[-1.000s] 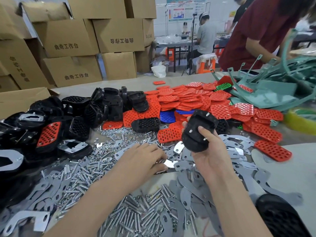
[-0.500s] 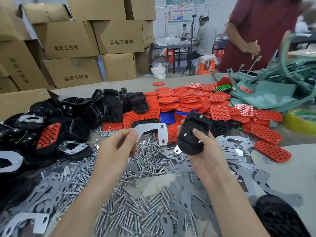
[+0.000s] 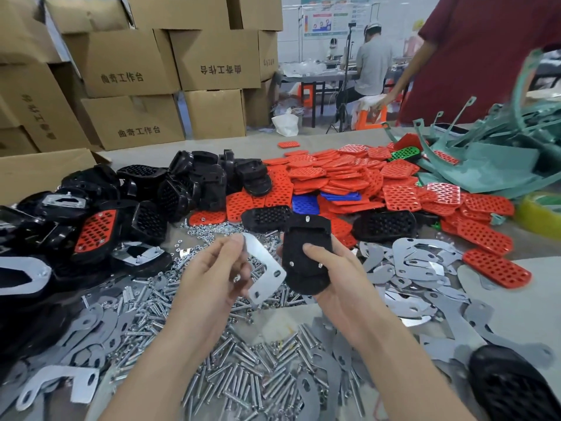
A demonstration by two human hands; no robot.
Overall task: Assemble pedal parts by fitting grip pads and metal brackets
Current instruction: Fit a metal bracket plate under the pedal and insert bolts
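My right hand (image 3: 340,284) grips a black pedal body (image 3: 306,253) with its underside toward me; three screw ends stick out of it. My left hand (image 3: 212,275) pinches a flat U-shaped metal bracket (image 3: 264,268) by its upper end, just left of the pedal and almost touching it. Both are held above the table (image 3: 531,305). Orange grip pads (image 3: 343,177) lie heaped behind, and loose metal brackets (image 3: 416,268) spread to the right.
Bolts (image 3: 243,378) and nuts cover the table below my hands. Black pedals (image 3: 100,214) pile up at the left, green plastic parts (image 3: 491,159) at the far right. Cardboard boxes (image 3: 133,77) stand behind. A person in a dark red shirt (image 3: 485,56) stands at the right.
My left hand picked a bracket out of the pile, lifted it and brought it right, close beside the pedal. The pedal turned more upright in my right hand.
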